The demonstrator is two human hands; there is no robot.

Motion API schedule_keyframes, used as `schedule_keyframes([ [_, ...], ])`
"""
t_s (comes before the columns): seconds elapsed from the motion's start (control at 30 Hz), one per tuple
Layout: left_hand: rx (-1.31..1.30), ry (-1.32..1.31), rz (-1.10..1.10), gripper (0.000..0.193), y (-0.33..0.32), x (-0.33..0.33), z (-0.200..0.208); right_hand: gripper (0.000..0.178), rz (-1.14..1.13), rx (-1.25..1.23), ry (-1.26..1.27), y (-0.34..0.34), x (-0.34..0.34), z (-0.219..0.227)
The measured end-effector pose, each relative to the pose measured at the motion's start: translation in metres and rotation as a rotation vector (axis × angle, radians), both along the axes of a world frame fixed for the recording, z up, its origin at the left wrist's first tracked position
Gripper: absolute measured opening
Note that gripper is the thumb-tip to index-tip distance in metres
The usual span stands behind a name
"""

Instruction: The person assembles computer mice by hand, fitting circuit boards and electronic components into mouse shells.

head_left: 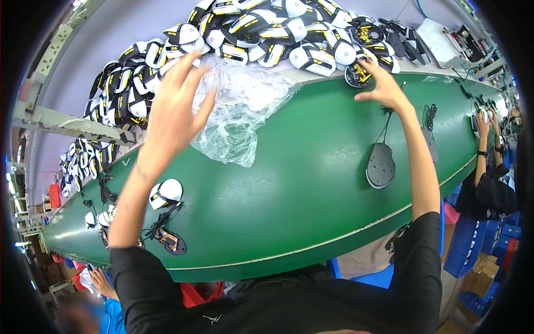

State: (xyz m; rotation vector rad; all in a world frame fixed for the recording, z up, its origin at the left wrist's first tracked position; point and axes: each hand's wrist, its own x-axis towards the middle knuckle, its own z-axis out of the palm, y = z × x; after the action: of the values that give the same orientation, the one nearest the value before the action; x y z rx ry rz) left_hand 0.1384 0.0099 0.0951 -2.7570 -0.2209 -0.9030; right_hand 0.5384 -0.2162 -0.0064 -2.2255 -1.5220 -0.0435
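Note:
My left hand (pixel 175 106) is raised with its fingers apart, slightly smeared by motion, and holds nothing. It hangs beside a crumpled clear plastic bag (pixel 239 97) and in front of heaped white-and-black mouse shells (pixel 286 30) with yellow marks. At the right, my right hand (pixel 384 86) is also open, thumb and fingers spread around air. Its fingertips are nearest an upturned mouse shell (pixel 357 75) with a yellow inside, at the heap's near edge; whether they touch it I cannot tell. Below that hand lies a dark mouse base (pixel 381 166) with its cable.
A green work belt (pixel 289 195) runs across. At its left lie a white mouse shell (pixel 166 193) and an open mouse base (pixel 169 241) with a circuit board. A metal post (pixel 72 125) juts in at the left. A co-worker's hands (pixel 485 119) are at the far right.

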Motion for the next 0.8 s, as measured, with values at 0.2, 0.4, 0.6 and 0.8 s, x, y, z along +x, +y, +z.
schedule_keyframes([
  [0.2,-0.450,-0.001,0.282,0.032,-0.099,-0.120,-0.059,0.068,-0.233,0.091,-0.118,0.018,-0.022,-0.040],
  [0.4,-0.652,-0.126,0.674,0.023,-0.189,-0.223,-0.121,0.061,-0.245,0.153,-0.018,0.007,-0.039,-0.011],
  [0.6,-0.605,-0.195,0.635,0.031,-0.231,-0.219,-0.177,0.066,-0.281,0.367,0.118,0.035,-0.022,-0.002],
  [0.8,-0.700,-0.151,0.654,0.031,-0.229,-0.212,-0.181,0.068,-0.522,0.334,-0.166,0.106,0.060,0.041],
])
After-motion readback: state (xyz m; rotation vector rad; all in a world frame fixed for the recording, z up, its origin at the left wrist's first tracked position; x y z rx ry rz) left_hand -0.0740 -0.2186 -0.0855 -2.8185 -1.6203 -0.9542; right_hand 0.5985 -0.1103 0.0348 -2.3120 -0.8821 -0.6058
